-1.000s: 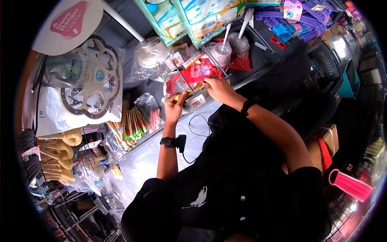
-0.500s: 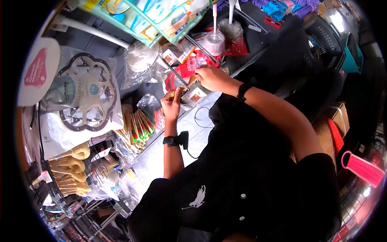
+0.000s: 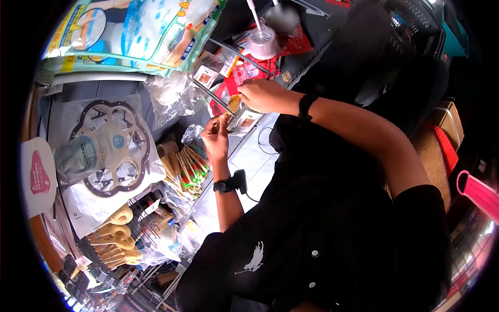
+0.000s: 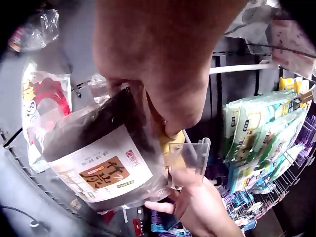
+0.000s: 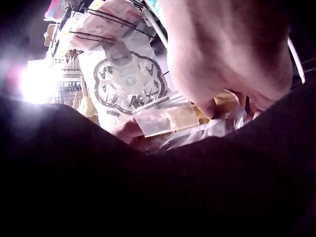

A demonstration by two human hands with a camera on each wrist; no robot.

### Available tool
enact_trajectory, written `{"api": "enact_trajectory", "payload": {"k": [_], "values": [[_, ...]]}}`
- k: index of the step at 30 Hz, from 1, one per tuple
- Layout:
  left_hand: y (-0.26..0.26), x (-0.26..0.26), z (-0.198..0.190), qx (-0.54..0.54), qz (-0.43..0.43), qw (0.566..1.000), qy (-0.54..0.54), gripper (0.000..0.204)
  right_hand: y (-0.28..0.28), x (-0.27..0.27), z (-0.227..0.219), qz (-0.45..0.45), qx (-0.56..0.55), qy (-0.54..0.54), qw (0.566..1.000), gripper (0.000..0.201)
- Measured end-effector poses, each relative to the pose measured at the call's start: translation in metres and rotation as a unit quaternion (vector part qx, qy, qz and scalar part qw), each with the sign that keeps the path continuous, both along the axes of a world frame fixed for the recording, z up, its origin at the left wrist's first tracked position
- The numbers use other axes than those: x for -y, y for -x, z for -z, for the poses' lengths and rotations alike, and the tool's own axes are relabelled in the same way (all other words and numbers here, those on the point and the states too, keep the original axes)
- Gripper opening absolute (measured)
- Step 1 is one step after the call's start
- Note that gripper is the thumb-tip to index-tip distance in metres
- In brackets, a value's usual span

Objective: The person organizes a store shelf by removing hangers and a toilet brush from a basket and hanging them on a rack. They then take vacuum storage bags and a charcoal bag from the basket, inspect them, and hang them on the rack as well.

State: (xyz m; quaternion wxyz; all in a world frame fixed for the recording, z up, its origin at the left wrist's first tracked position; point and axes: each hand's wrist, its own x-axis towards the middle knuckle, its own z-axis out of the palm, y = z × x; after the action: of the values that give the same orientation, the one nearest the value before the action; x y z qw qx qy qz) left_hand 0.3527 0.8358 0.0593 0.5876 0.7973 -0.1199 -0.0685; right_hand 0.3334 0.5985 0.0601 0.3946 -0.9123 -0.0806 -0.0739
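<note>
A clear plastic pack of something dark, with a white printed label [image 4: 101, 175], hangs at a metal hook rod [image 3: 214, 98]. My left hand [image 3: 215, 139] pinches the yellow top part [image 4: 173, 145] of this pack with thumb and fingers. Opposite it, my right hand [image 3: 266, 96] curls its fingertips on the yellow part [image 5: 224, 104], while one finger lies along the pack's edge in the left wrist view. Between both hands sits a clear plastic tag holder [image 5: 165, 118]. The right fingertips are partly hidden in the head view.
Red packaged goods [image 3: 244, 73] and a bagged pink-handled brush [image 3: 261, 44] hang behind. Large green-edged packs [image 3: 140, 41] are at the upper left, a bagged flower-shaped clothes hanger [image 3: 117, 145] at the left. Wooden-handled items [image 3: 184, 169] hang close to my left hand.
The head view has turned, so the shelf goods shift in the picture. Both hands stay at the pack, and its label shows more fully below the hook rod than a second ago.
</note>
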Motion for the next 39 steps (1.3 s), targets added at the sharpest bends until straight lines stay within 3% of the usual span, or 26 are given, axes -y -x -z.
{"api": "enact_trajectory", "payload": {"k": [8, 11, 21, 25, 28, 30, 32, 39], "values": [[0.0, 0.0, 0.01, 0.027, -0.001, 1.0, -0.005, 0.02, -0.013, -0.002, 0.007, -0.024, -0.019, 0.001, 1.0, 0.018], [-0.001, 0.001, 0.012, 0.043, 0.006, 0.999, -0.001, 0.02, -0.02, -0.003, 0.011, -0.042, 0.039, -0.039, 0.998, 0.018], [-0.002, -0.001, 0.022, 0.068, -0.015, 0.995, -0.071, 0.017, -0.035, -0.005, 0.02, -0.056, -0.032, -0.063, 0.996, 0.023], [-0.001, 0.002, 0.033, 0.073, -0.006, 0.997, 0.016, 0.013, -0.039, -0.004, 0.016, -0.064, -0.087, -0.056, 0.993, 0.024], [0.002, 0.005, 0.029, 0.085, 0.001, 0.996, 0.017, 0.013, -0.039, -0.001, 0.018, -0.063, -0.082, -0.048, 0.994, 0.022], [0.002, 0.007, 0.015, 0.1, -0.006, 0.99, -0.104, 0.015, -0.041, -0.003, 0.023, -0.073, -0.071, -0.053, 0.993, 0.02], [0.007, 0.014, 0.001, 0.117, -0.015, 0.987, -0.109, 0.016, -0.032, 0.002, 0.01, -0.069, -0.073, -0.053, 0.994, 0.019], [0.007, 0.01, 0.014, 0.114, -0.019, 0.991, -0.06, 0.019, -0.03, 0.002, 0.013, -0.054, -0.065, -0.049, 0.995, 0.018]]}}
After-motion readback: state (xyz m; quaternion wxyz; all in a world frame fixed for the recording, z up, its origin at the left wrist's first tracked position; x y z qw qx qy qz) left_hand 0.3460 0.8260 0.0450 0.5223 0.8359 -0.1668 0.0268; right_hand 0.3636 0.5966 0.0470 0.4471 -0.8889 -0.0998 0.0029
